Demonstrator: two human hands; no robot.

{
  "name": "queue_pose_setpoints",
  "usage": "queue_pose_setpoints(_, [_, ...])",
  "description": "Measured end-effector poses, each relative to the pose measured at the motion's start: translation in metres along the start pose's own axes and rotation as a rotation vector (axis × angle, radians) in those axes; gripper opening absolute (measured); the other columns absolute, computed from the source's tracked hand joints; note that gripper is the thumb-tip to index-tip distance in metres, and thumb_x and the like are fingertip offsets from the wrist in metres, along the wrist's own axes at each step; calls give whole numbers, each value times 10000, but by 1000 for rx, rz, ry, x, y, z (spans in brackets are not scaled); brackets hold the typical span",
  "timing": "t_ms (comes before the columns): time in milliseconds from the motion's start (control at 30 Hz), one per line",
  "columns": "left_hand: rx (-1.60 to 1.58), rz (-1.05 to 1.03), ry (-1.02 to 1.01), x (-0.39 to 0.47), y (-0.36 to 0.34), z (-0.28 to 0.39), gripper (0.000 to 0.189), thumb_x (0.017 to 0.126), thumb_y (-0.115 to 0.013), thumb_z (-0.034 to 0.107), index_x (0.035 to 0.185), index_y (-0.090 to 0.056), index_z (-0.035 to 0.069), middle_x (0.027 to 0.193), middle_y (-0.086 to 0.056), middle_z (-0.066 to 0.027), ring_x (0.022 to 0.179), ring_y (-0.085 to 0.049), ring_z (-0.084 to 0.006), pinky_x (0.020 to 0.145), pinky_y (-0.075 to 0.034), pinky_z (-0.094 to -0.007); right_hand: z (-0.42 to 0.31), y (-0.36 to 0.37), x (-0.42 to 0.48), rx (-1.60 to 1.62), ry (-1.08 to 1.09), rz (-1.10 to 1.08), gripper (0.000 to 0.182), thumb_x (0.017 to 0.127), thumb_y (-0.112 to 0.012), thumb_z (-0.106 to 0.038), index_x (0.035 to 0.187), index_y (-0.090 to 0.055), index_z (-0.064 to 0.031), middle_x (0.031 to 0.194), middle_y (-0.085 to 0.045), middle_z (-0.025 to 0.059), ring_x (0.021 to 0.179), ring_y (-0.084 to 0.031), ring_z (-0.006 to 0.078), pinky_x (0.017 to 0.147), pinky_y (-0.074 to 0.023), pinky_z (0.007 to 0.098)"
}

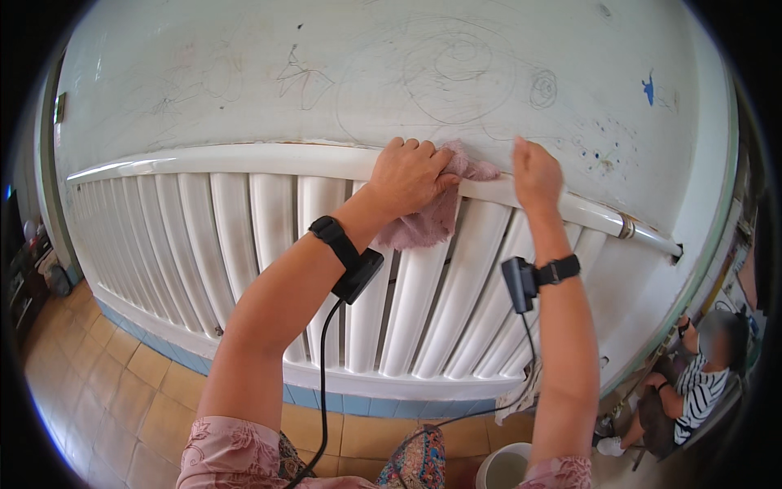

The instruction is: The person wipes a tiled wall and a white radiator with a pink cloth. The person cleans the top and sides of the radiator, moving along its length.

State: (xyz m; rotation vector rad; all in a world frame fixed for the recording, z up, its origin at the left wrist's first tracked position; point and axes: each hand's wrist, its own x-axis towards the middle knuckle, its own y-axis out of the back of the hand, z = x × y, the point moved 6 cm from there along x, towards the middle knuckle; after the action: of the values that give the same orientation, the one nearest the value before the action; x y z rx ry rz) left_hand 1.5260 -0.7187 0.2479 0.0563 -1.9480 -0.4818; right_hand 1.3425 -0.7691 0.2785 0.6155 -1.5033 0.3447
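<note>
A white radiator (275, 160) with vertical columns runs along the wall in front of me. My left hand (408, 168) presses a pink cloth (427, 225) onto its top rail, fingers over the far side of the rail. One part of the cloth hangs down over the columns; another bunches behind the rail, against the wall. Just right of the cloth, my right hand (537, 174) is raised at the rail, slightly blurred, with its thumb side up. Its fingers are mostly turned away, and I cannot see whether they hold anything.
Scribbles mark the pale wall (379, 73). Black cables (324, 367) hang from both wrist devices. A white bucket (504, 467) stands on the tiled floor (153, 373) below. At right, beyond the wall's edge, a person (702, 385) sits on a chair.
</note>
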Motion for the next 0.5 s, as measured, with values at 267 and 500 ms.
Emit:
queue_pose_setpoints(267, [541, 100, 162, -96, 79, -176, 265, 841, -441, 259, 727, -607, 88, 767, -583, -64, 815, -538, -243, 836, -350, -429, 46, 4, -28, -312, -142, -258, 413, 895, -345, -373, 721, -572, -77, 718, -600, 117, 707, -560, 307, 716, -415, 396])
queue_pose_setpoints(500, [-486, -19, 884, -106, 69, -194, 352, 873, -427, 273, 619, -499, 39, 545, -479, -41, 434, -403, -127, 358, -335, -288, 57, -5, -32, -351, -84, -121, 421, 902, -334, -376, 772, -615, -90, 697, -600, 123, 707, -563, 302, 742, -403, 390])
